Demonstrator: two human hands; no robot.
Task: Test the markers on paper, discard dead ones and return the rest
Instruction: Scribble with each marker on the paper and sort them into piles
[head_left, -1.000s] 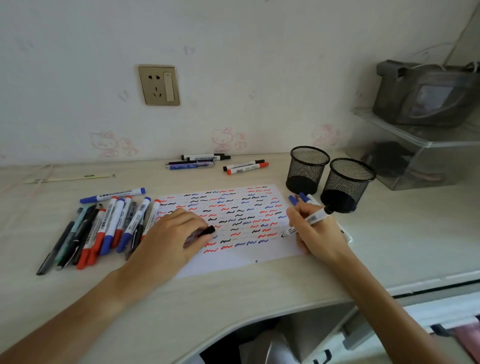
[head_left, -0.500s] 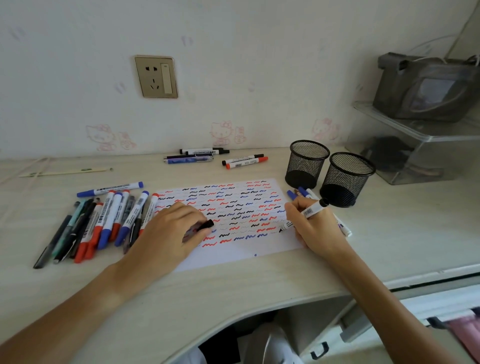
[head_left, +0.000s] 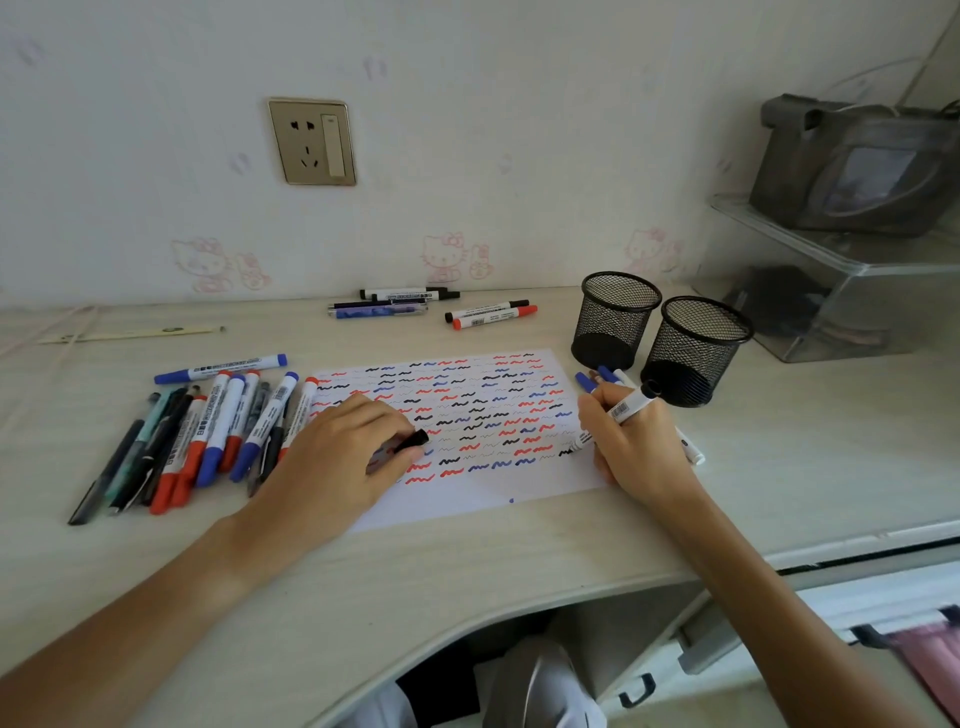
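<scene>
A white paper sheet (head_left: 483, 493) covered with red, blue and black squiggles lies on the desk. My right hand (head_left: 636, 447) grips a white marker with a black end (head_left: 626, 409), its tip touching the paper at a fresh black squiggle near the right edge. My left hand (head_left: 343, 457) rests on the paper's left part and holds a black cap (head_left: 413, 440) between its fingers. Two black mesh cups (head_left: 615, 319) (head_left: 693, 348) stand right of the sheet. A pile of several markers and pens (head_left: 208, 431) lies left of the paper.
Several more markers (head_left: 491, 313) and pens (head_left: 384, 306) lie by the wall. Blue-capped markers (head_left: 597, 376) lie under my right hand beside the cups. A clear plastic box (head_left: 831, 291) with a grey bag (head_left: 852, 161) on top stands at the right. The desk edge curves near me.
The marker tip has drawn a short black squiggle at the end of the row. My left hand has stayed put with the cap.
</scene>
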